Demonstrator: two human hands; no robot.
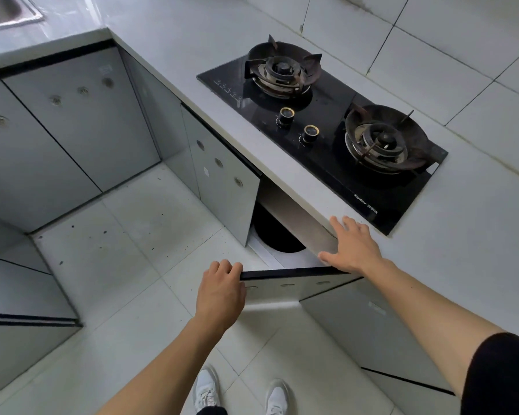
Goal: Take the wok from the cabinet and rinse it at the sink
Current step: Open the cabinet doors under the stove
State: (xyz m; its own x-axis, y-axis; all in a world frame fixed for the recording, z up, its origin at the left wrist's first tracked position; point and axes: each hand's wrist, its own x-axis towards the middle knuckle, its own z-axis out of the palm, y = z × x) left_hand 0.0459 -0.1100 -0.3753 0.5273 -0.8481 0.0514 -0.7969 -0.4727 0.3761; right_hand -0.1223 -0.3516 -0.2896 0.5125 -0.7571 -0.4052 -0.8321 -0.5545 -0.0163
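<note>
A dark round wok [274,232] rests inside the open cabinet under the stove, only partly visible behind the countertop edge. The cabinet door [291,283] is swung outward toward me. My left hand [221,290] curls over the door's top left corner. My right hand [352,245] lies flat with fingers spread on the edge of the counter [192,64], just above the opening. The steel sink [5,12] shows at the top left corner.
A black two-burner gas stove [321,127] sits in the counter to the right. Grey cabinet doors [72,130] line the corner. Pale tiled floor [132,250] spreads below, with my white shoes [206,390] at the bottom. White wall tiles rise behind the stove.
</note>
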